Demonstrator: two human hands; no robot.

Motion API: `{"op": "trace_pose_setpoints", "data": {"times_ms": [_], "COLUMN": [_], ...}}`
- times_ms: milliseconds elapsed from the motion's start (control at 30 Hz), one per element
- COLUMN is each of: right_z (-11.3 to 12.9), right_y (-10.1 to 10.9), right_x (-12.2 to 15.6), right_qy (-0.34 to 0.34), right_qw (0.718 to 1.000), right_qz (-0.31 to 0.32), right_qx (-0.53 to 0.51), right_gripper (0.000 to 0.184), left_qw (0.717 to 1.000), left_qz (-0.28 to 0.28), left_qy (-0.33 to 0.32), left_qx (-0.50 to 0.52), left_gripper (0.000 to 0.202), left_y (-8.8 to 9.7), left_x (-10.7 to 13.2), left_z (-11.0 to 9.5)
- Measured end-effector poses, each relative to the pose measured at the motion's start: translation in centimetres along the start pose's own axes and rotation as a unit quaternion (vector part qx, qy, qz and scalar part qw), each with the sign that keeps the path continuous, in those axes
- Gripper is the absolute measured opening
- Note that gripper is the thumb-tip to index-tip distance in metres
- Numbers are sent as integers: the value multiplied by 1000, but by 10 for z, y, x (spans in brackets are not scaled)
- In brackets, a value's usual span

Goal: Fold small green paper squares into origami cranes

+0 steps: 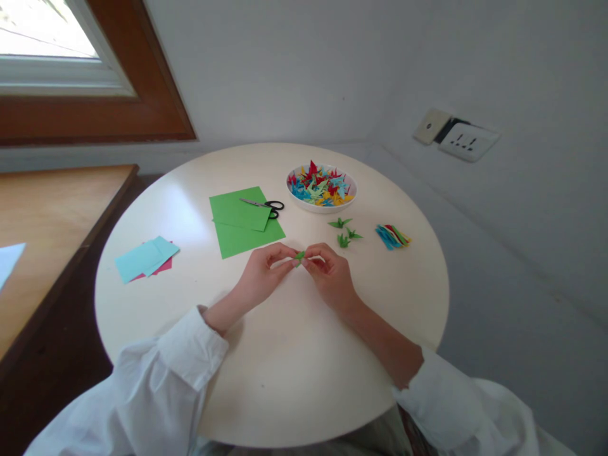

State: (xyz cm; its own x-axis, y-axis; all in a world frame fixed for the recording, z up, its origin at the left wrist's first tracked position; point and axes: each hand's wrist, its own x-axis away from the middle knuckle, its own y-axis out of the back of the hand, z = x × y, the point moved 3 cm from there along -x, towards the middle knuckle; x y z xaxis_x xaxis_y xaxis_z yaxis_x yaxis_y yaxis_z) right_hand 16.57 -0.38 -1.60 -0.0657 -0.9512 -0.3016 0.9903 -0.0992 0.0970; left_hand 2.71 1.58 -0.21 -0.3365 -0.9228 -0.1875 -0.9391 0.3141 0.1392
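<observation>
Between my two hands, over the middle of the round table, is a small folded piece of green paper (pixel 299 256). My left hand (pixel 266 269) pinches its left side between thumb and forefinger. On the other side, my right hand (pixel 330 272) grips it the same way, with the remaining fingers curled in. My fingertips hide part of the folds. Just beyond my right hand lie three green paper cranes (pixel 346 233). Past my left hand are green paper sheets (pixel 242 237), with black-handled scissors (pixel 259 203) resting on them.
A white bowl (pixel 322 208) full of colourful paper cranes stands at the back of the round table (pixel 285 380). Folded paper strips (pixel 392 236) lie at right, light blue and pink sheets (pixel 147 258) at left. A wooden surface (pixel 61 215) adjoins the left; walls stand behind and right.
</observation>
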Motion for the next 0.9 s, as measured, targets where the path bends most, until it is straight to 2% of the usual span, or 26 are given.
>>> {"op": "trace_pose_setpoints", "data": {"times_ms": [167, 267, 367, 500, 700, 900], "right_z": [3, 3, 1, -1, -3, -1], "right_y": [0, 0, -2, -5, -5, -3], "right_x": [2, 3, 3, 2, 3, 3], "right_qy": [9, -9, -43, -70, -72, -21], "right_qw": [999, 999, 999, 995, 994, 998], "right_qz": [-3, -2, 10, 18, 14, 1], "right_qx": [32, 41, -8, -74, -83, -58], "right_gripper": [7, 8, 11, 13, 14, 9], "left_qw": [994, 992, 993, 996, 998, 998], "left_qz": [-53, -64, -58, -42, -29, -28], "left_qy": [-69, -54, -20, 19, 48, 34], "left_qx": [-71, -99, -103, -70, 15, 43], "left_gripper": [6, 4, 7, 12, 16, 10], "left_y": [7, 8, 7, 4, 0, 0], "left_x": [0, 0, 0, 1, 1, -1], "left_z": [-2, -3, -6, -5, 3, 0]}}
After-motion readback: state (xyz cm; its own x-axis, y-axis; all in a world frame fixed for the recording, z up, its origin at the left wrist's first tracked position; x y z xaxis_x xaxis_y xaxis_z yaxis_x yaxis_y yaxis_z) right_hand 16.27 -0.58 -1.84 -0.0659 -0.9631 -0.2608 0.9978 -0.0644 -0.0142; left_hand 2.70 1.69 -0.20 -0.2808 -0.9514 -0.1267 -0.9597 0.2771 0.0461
